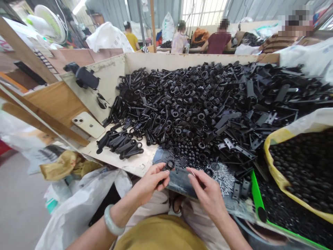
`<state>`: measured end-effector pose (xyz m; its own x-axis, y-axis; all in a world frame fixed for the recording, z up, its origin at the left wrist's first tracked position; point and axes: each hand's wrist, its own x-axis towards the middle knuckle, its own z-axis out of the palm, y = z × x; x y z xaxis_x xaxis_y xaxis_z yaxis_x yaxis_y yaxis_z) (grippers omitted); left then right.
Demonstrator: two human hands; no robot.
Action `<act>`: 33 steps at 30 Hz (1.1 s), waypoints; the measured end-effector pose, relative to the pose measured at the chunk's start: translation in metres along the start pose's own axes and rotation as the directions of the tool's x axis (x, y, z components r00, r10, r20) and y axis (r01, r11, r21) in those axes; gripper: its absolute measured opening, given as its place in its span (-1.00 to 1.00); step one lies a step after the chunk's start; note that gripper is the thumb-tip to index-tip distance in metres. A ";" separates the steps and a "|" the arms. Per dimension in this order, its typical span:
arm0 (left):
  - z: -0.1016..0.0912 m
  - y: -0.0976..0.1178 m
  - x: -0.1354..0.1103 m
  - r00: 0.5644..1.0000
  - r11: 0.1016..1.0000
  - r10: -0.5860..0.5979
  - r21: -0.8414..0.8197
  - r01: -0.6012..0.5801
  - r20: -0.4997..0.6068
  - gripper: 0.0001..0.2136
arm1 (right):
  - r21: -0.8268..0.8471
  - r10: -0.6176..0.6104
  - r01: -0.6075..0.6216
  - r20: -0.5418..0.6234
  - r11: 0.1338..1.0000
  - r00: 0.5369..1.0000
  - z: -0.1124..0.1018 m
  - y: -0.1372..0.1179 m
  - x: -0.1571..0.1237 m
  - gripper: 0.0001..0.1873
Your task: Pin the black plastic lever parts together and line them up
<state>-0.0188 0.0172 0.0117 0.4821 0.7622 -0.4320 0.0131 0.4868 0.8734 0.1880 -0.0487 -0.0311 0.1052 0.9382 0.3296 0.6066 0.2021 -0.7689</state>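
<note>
black plastic parts (187,97) lay heaped ahead, silver pins (224,177) beside the right hand (208,186), which pinched a thin pin (192,172), left hand (152,177) pinched a black part (170,165) at the table (183,184), round end slanting forward-right

Small-parts workshop. Heaped black components (187,93) fill the centre of the frame; co-workers (219,42) and white sacks (109,37) appear along the top.
</note>
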 end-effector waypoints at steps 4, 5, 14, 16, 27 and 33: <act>0.001 0.002 -0.009 0.991 0.994 -0.066 -0.081 0.076 0.116 -0.70 | 0.060 -0.171 0.165 0.117 0.985 0.978 -0.012 -0.016 0.039 -0.75; 0.002 0.002 -0.010 0.989 0.993 -0.075 -0.080 0.086 0.130 -0.69 | 0.063 -0.220 0.212 0.173 0.975 0.960 -0.013 -0.019 0.048 -0.74; 0.005 -0.003 -0.003 0.999 0.995 -0.035 -0.092 0.037 0.018 -0.78 | 0.017 -0.349 0.361 0.303 0.933 0.887 0.006 -0.022 0.056 -0.78; 0.005 -0.004 -0.001 0.999 0.992 -0.042 -0.120 0.043 0.014 -0.78 | -0.026 -0.334 0.360 0.315 0.933 0.888 0.010 -0.021 0.051 -0.76; -0.002 -0.019 0.002 0.973 0.972 0.170 0.187 -0.140 -0.157 -0.88 | 0.074 -0.133 0.123 0.152 0.990 0.979 0.016 -0.015 0.040 -0.81; -0.005 -0.003 -0.005 1.000 1.000 0.014 -0.022 -0.014 0.001 -0.69 | -0.036 -0.196 0.204 0.155 0.978 0.968 0.011 -0.006 0.040 -0.76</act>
<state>-0.0255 0.0142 0.0099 0.4835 0.7681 -0.4198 -0.0124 0.4855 0.8741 0.1802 -0.0094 -0.0193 -0.1398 0.9123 0.3850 0.6430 0.3793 -0.6653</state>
